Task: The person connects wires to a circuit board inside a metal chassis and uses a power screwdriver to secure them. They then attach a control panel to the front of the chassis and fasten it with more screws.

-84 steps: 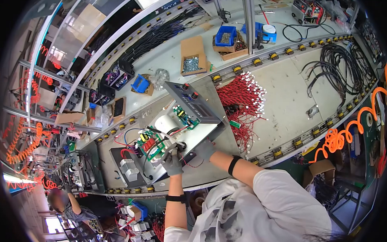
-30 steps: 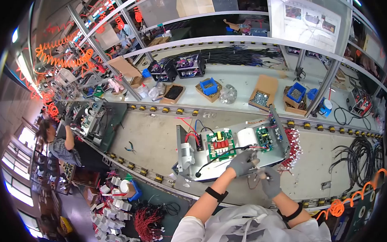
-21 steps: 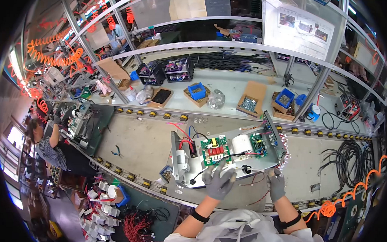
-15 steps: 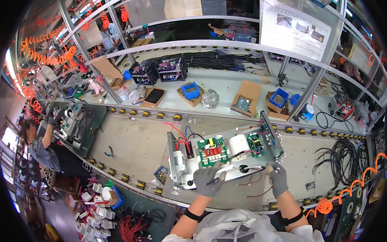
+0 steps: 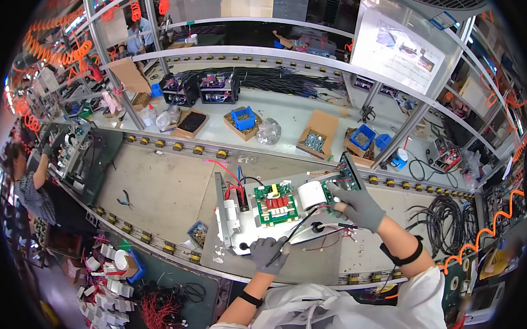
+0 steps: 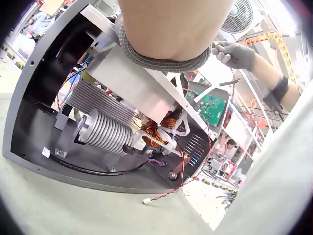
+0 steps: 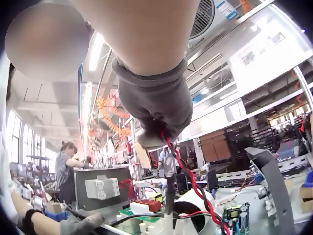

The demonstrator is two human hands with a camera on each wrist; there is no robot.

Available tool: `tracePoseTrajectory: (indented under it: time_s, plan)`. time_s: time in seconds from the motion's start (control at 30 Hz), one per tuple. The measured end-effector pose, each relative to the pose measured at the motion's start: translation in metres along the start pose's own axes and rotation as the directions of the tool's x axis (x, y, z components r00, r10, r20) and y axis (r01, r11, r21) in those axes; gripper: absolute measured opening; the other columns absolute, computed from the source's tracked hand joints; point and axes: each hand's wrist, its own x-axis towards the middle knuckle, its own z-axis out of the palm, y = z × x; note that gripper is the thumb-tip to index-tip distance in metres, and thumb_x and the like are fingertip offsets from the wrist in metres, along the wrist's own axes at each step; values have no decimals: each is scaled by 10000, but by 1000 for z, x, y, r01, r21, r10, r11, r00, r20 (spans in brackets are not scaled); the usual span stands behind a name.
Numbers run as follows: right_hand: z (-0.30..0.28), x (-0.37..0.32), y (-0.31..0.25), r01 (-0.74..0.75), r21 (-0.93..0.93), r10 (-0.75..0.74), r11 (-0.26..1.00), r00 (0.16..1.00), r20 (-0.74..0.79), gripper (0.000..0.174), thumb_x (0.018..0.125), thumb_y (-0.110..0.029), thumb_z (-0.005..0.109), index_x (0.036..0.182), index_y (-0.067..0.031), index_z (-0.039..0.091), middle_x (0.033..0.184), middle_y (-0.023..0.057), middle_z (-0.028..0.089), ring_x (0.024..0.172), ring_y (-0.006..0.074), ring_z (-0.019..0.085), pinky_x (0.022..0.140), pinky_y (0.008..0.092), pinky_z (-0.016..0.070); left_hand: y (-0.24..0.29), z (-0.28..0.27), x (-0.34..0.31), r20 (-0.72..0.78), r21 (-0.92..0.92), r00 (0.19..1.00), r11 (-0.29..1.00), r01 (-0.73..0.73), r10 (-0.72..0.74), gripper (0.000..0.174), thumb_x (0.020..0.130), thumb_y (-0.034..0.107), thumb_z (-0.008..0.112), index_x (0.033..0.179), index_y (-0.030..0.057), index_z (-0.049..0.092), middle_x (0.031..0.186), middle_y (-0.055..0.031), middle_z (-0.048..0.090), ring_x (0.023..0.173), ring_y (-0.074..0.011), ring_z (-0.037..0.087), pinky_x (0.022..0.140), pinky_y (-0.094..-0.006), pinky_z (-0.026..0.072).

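Observation:
A metal chassis (image 5: 220,200) with a green circuit board (image 5: 275,204) and a white cylinder (image 5: 312,194) lies before me. At its front edge my left hand (image 5: 270,254) has its fingers curled round a black cable (image 5: 299,225); the left wrist view shows only its cuff, above a ribbed coil (image 6: 105,133). My right hand (image 5: 360,207) is over the right end, beside the cylinder and behind the control panel (image 5: 349,169). In the right wrist view, twisted red and black wires (image 7: 188,171) hang from under the right hand's (image 7: 155,105) curled fingers; the fingertips are hidden.
Blue-handled pliers (image 5: 125,199) lie left on the bench, and a small parts tray (image 5: 198,234) stands by the chassis. Black cables (image 5: 447,223) are coiled at the right. Screw boxes (image 5: 314,141) stand on the back shelf behind a roller rail. Another person (image 5: 30,185) works at far left.
My right hand has moved up and left from the chassis's front right corner to the cylinder. The left hand has curled round the black cable. The head view has shifted right.

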Motion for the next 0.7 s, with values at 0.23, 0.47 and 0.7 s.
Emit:
tracePoseTrajectory:
  time_s: [0.23, 0.47, 0.7]
  plan:
    - [4, 58, -5, -46, -546, 67, 837, 998, 19, 315, 854, -202, 562, 1150, -96, 551, 888, 184, 631, 850, 364, 608, 748, 423, 476, -6, 6, -7, -23, -30, 1000, 999, -15, 14, 234, 736, 351, 626, 909, 217, 708, 684, 20, 495, 691, -194, 492, 694, -368, 333]
    - [8, 125, 69, -19, -908, 208, 419, 975, 76, 161, 771, -103, 637, 926, -104, 683, 947, 135, 660, 904, 285, 643, 755, 374, 507, -6, 1, -6, -44, -44, 999, 999, -26, 24, 262, 730, 361, 625, 935, 213, 692, 684, 23, 490, 691, -174, 489, 694, -354, 335]
    - [4, 129, 60, 25, -976, 387, 216, 916, 109, 200, 754, -94, 642, 948, -85, 688, 994, 120, 664, 939, 269, 646, 757, 360, 519, -8, 1, -6, -35, -91, 999, 995, -33, 30, 300, 741, 394, 620, 955, 193, 679, 715, 25, 505, 709, -168, 500, 699, -344, 335]
